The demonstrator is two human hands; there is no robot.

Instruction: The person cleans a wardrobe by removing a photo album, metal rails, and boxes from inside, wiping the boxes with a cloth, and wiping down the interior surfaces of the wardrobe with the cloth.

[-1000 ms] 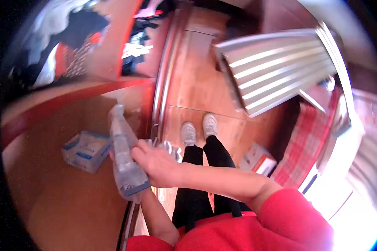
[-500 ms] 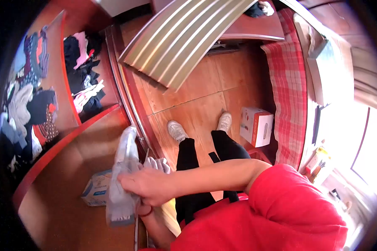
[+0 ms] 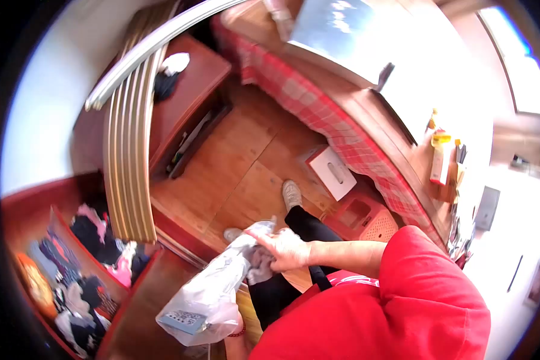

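Observation:
A white translucent plastic bag [image 3: 213, 285] lies slanted across my front, a blue printed label showing at its lower end. My right hand [image 3: 285, 249] is closed at the bag's upper end. Bunched grey cloth [image 3: 259, 265] is right beneath those fingers; I cannot tell whether they grip it too. From below, my left hand [image 3: 237, 312] supports the bag near its lower end, a dark red bracelet [image 3: 239, 332] on the wrist. Its fingers are mostly hidden by the plastic.
Open red-edged compartments [image 3: 126, 294] with folded and loose clothes are at the lower left. A striped panel [image 3: 129, 162] leans by a reddish cabinet [image 3: 192, 78]. A white box [image 3: 332, 173] and red plastic stool [image 3: 366, 219] stand beside the checkered cloth [image 3: 342, 126].
My view has swung to the right. The bag has tilted and its label end is turned more toward me. My right hand has moved toward the bag's upper end.

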